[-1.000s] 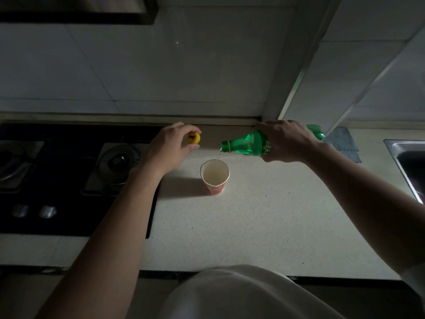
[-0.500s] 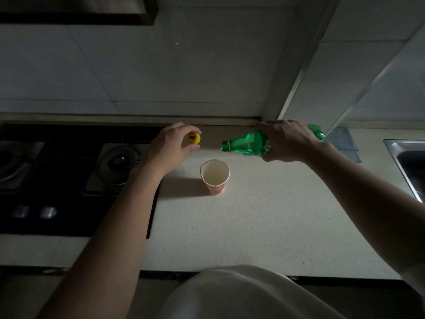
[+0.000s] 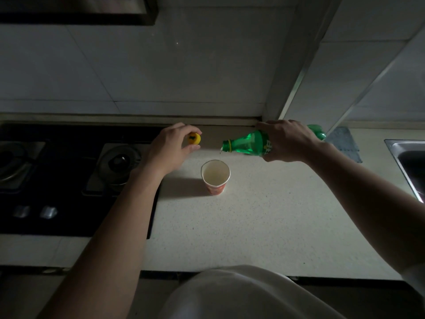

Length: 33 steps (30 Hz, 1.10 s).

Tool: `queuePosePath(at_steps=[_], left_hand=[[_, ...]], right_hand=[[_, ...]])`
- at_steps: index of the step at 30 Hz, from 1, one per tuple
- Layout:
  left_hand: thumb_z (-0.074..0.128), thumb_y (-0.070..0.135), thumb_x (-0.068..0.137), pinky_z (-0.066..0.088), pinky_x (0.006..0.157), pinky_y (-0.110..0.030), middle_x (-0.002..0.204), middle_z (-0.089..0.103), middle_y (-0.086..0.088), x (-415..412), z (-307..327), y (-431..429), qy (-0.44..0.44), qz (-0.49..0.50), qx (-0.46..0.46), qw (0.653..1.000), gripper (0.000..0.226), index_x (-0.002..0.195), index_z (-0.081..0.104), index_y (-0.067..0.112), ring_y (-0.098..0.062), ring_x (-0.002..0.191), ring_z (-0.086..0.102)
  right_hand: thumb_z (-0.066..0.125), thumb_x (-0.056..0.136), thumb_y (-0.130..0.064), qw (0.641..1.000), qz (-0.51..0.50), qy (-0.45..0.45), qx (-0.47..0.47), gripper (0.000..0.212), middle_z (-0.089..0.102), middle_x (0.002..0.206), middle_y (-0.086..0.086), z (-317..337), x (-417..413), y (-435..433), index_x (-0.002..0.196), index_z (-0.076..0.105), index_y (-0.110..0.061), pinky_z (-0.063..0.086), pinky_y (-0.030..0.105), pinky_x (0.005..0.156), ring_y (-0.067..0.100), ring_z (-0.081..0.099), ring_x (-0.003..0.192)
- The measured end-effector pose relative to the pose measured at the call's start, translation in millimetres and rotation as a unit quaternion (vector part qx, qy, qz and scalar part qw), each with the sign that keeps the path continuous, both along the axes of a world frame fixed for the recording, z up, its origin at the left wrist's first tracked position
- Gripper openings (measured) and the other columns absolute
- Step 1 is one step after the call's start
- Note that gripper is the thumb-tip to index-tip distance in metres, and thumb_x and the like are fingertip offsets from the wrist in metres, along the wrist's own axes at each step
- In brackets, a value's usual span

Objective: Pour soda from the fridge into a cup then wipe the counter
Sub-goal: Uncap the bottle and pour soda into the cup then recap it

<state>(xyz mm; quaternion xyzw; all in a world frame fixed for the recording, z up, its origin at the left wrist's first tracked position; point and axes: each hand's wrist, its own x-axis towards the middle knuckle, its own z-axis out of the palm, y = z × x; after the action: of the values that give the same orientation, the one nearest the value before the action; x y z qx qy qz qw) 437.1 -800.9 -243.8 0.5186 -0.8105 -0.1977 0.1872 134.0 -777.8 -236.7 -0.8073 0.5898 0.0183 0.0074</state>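
Pouring is underway: bottle (image 3: 250, 145) is gripped tilted by right hand (image 3: 288, 141) above cup (image 3: 215, 174); cap (image 3: 194, 138) is pinched by left hand (image 3: 171, 147) beside it. A thin stream seems visible; recapping is called for next.

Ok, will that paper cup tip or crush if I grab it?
The cup looks like thin paper and is not full, so it is probably light and a nudge may tip it. Its base is narrower than its rim, which adds to that. A hard squeeze would likely dent it.
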Motion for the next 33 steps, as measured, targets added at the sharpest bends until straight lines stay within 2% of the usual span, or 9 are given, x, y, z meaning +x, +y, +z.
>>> queuePosePath(at_steps=[11,16,33], left_hand=[[0.071,0.026,0.087,0.040,0.079,-0.026,0.115,0.058,0.003,-0.6,1.1,-1.2,0.004,0.001,0.001,1.000,0.034,0.120,0.063,0.024,-0.012,0.100,0.052],[0.071,0.026,0.087,0.040,0.080,-0.026,0.117,0.058,0.003,-1.1,0.6,-1.6,0.002,0.001,0.003,1.000,0.035,0.121,0.062,0.024,-0.011,0.101,0.051],[0.071,0.025,0.087,0.042,0.080,-0.027,0.115,0.058,0.003,-0.4,-2.6,-4.2,0.000,0.002,-0.004,1.000,0.034,0.120,0.063,0.024,-0.012,0.100,0.053]], right_hand=[[0.081,0.072,-0.039,1.000,0.000,0.003,-0.005,0.068,0.067,0.108,0.000,-2.3,-0.6,-3.6,0.131,0.048,-0.025,0.043,0.028,0.069,0.021,0.065,0.087],[0.082,0.073,-0.038,1.000,0.001,-0.001,-0.003,0.070,0.067,0.110,0.001,-1.1,-0.4,-4.0,0.133,0.047,-0.024,0.048,0.031,0.073,0.022,0.066,0.091],[0.082,0.073,-0.040,1.000,0.008,0.013,-0.008,0.072,0.067,0.112,0.002,-2.5,-0.7,-6.3,0.134,0.047,-0.024,0.051,0.034,0.075,0.023,0.066,0.092]])
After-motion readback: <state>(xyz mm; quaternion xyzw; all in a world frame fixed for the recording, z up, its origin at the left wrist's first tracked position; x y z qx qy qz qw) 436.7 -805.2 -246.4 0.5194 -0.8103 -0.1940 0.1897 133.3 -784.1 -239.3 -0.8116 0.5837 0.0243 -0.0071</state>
